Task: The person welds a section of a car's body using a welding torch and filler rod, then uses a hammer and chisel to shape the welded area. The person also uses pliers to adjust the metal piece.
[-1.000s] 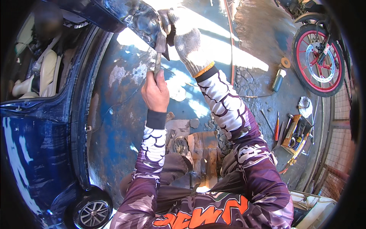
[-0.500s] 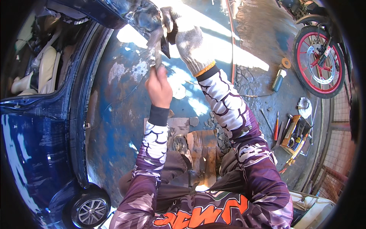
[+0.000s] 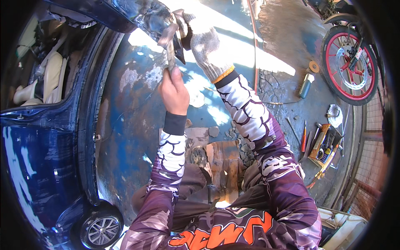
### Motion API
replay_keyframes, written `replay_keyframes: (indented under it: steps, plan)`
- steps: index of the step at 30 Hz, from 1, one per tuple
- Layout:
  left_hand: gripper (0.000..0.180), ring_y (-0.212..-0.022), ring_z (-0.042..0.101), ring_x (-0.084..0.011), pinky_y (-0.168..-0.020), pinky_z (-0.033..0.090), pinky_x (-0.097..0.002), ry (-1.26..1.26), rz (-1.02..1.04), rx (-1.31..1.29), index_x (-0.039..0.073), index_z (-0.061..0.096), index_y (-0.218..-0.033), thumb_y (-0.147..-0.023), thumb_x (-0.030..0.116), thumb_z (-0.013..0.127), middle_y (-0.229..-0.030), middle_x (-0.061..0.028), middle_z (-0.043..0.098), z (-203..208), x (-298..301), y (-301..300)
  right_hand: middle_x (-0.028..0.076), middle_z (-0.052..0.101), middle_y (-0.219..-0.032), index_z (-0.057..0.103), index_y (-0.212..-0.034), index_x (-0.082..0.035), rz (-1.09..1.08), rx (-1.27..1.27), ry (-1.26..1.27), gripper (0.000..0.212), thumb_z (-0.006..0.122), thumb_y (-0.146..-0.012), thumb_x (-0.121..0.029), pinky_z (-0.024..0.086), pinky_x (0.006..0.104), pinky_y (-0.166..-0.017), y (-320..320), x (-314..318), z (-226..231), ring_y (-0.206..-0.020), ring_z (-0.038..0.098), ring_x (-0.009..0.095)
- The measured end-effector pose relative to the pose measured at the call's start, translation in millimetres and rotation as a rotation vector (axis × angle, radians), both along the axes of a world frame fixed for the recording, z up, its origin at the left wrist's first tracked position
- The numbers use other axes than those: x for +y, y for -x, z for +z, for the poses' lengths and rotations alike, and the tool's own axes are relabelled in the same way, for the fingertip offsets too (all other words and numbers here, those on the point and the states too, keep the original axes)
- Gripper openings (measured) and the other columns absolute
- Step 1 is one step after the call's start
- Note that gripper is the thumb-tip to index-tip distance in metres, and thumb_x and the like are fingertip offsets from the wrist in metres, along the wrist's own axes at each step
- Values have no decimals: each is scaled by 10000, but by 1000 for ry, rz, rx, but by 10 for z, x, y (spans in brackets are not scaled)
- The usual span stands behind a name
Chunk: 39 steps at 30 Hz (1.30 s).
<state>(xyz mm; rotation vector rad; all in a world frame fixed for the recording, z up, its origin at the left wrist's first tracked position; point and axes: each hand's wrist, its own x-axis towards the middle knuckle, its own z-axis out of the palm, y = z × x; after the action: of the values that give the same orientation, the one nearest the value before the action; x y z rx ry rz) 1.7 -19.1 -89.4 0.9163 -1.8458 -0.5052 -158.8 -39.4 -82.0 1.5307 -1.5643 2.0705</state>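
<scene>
My bare left hand (image 3: 174, 92) is closed round the handle of a hammer (image 3: 170, 57). The hammer's blurred head lies close to the crumpled, scraped end of a dark blue car panel (image 3: 153, 18); whether they touch I cannot tell. On my right hand (image 3: 204, 41) is a grey knit glove with a yellow cuff. Its fingers are bent round a dark angular metal piece (image 3: 178, 49) at the panel's edge, just right of the hammer head. Bright glare washes out part of the glove, and I cannot tell whether the dark piece belongs to the panel.
A blue car body (image 3: 39, 162) with an open doorway stands along the left. At the right are a motorcycle wheel (image 3: 349, 64) with a red rim, an angle grinder (image 3: 307, 85) and a tool tray (image 3: 326, 146). Broken debris (image 3: 246, 152) lies near my knees.
My left hand has shifted slightly away from my body, and the hammer head has moved up beside the panel's edge. The gloved right hand stays almost in the same place.
</scene>
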Motion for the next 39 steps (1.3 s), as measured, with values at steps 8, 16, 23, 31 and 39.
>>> replay_keyframes:
  steps: [8, 16, 23, 31, 39]
  plan:
    - [431, -589, 588, -185, -567, 451, -339, -91, -48, 51, -11, 620, -942, -1125, 348, 466, -667, -69, 577, 25, -37, -35, 204, 669, -1164, 615, -1265, -12, 25, -75, -156, 256, 531, -1037, -91, 501, 457, -1010, 28, 50, 61, -1114, 622, 405]
    - [487, -537, 486, -117, -509, 373, -308, -155, -46, 106, -15, 590, -913, -1141, 390, 445, -662, -33, 529, -166, 71, -90, 208, 683, -1145, 626, -1260, -13, 33, -55, -213, 258, 522, -1036, -88, 508, 462, -998, -32, -87, -9, -1095, 633, 409]
    - [507, -537, 493, -118, -484, 362, -297, -51, 25, -9, -14, 597, -922, -1134, 428, 466, -667, -34, 565, -288, 115, -170, 229, 690, -1122, 645, -1232, -12, -128, 118, -50, 265, 490, -1036, -97, 523, 484, -959, -116, -105, 13, -1076, 648, 415]
    - [466, -586, 552, -150, -547, 430, -322, -138, 23, 90, -10, 592, -880, -1133, 363, 472, -688, -53, 603, -337, 146, -153, 248, 674, -1164, 647, -1217, -20, 161, -271, -198, 278, 483, -1048, -167, 508, 502, -984, -173, 33, 180, -1113, 636, 431]
    - [509, -549, 496, -101, -508, 369, -288, -338, -70, 303, -12, 591, -892, -1140, 411, 454, -673, -15, 558, -442, 294, -113, 205, 676, -1089, 663, -1203, -44, 140, -232, -177, 240, 529, -1025, -133, 517, 481, -908, -183, 47, 120, -1052, 647, 404]
